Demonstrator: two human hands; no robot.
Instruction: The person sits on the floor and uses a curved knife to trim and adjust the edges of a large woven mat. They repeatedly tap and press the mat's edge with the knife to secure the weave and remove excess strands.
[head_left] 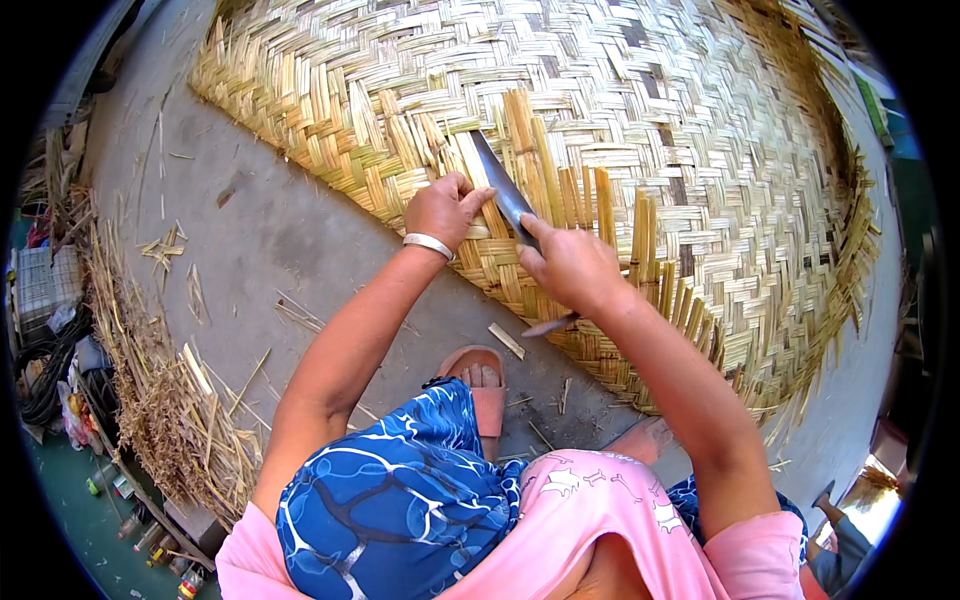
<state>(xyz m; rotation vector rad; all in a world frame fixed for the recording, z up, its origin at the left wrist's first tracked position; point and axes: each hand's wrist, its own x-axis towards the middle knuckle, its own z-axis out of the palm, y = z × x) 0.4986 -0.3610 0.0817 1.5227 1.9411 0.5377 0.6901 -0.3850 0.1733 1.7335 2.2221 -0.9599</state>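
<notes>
A large woven reed mat (590, 70) lies across the ground in front of me, with its edge nearest me. My right hand (575, 265) is wrapped around a knife; its long dark blade (500, 182) points away from me, flat along the weave, and the tapered handle end sticks out below the fist. Beside the blade, my left hand (440, 212), with a white bangle on its wrist, pinches at a pale reed strip (469, 157) on the mat's border. Several upright strip ends (645, 235) poke up along the edge to the right of my right hand.
Dry stalks (165, 400) are heaped at the left on the grey concrete floor (260, 230). Loose reed scraps (507, 340) lie near my sandalled foot (483, 385). Bottles and clutter (130, 520) stand at the lower left. Part of another person (840, 550) shows at the lower right.
</notes>
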